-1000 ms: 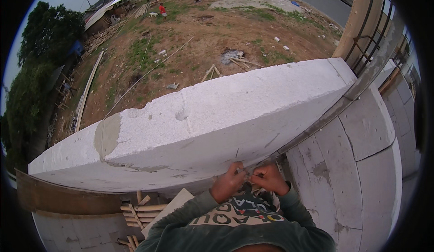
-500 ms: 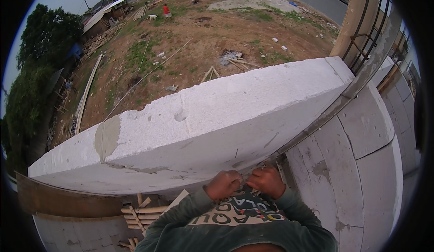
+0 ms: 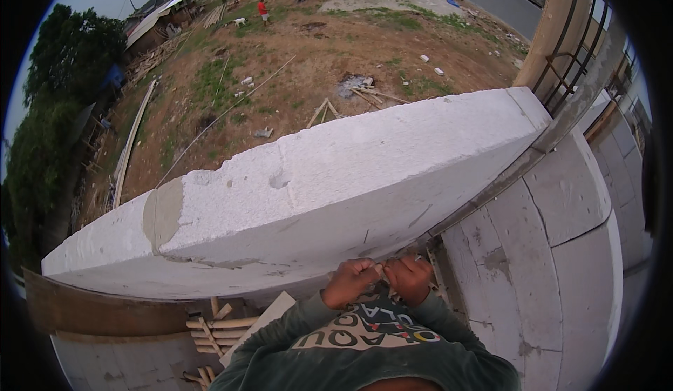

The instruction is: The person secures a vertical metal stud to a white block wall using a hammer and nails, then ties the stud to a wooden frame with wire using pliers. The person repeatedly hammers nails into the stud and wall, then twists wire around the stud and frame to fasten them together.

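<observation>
My left hand (image 3: 349,283) and my right hand (image 3: 409,279) meet in front of my chest, fingers curled and thumbs close together. Both are closed in a pinch; whatever lies between them is too small and hidden to make out. Just beyond them runs a thick wall of white lightweight blocks (image 3: 336,159). Its top is rough, with a small hole, and a grey mortar joint (image 3: 163,216) crosses it at the left. My hands are close to the wall's near face; I cannot tell if they touch it.
At the right, another block wall (image 3: 522,272) meets this one beside a post with rebar (image 3: 571,47). Bamboo poles (image 3: 221,326) and a pale board (image 3: 263,324) sit below left. Beyond the wall lies a dirt yard (image 3: 280,89) with a distant person in red (image 3: 263,10).
My hands have drawn closer together and lifted slightly, the right one shifting left. Both remain closed. The distant person in red has moved a little to the right.
</observation>
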The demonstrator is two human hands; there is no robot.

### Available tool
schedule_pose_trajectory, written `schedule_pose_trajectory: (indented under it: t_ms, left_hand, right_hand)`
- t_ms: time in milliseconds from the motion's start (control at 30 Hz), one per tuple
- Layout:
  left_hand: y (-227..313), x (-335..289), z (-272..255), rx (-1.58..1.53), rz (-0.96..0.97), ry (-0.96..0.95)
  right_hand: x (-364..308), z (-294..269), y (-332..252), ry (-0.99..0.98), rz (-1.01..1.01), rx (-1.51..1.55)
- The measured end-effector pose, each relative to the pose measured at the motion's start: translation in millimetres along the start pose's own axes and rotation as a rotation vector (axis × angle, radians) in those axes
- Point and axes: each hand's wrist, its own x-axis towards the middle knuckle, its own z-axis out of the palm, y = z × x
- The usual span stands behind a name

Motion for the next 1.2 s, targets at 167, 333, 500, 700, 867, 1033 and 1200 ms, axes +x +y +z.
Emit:
schedule_pose_trajectory:
  t_ms: [167,333,500,700,867,1033,1200]
  left_hand:
    - [5.9,-1.0,-4.1,0.093,0.077,0.050]
    - [13.0,-6.3,-15.3,-0.401,-0.233,-0.232]
    - [15.2,-4.3,-15.1,-0.233,-0.107,-0.208]
    - [27.4,-4.4,-17.3,0.269,0.293,-0.258]
    - [35.0,-3.5,-15.1,0.366,0.445,-0.321]
    - [34.4,-1.2,-16.2,0.533,0.417,-0.325]
    - [16.4,0.0,-12.4,0.339,0.033,-0.213]
  right_hand:
    - [8.9,-3.6,-4.4,-0.096,0.298,0.518]
    - [13.4,-20.3,-3.1,-0.077,0.058,0.435]
    - [17.8,-30.4,5.4,-0.150,-0.229,0.206]
    - [3.0,-25.0,4.8,-0.402,0.717,1.281]
    - [-6.6,-19.2,13.9,-0.613,0.912,1.525]
    - [0.5,-22.5,19.4,-0.783,0.739,1.312]
    - [9.4,-27.9,16.2,-0.490,0.027,0.583]
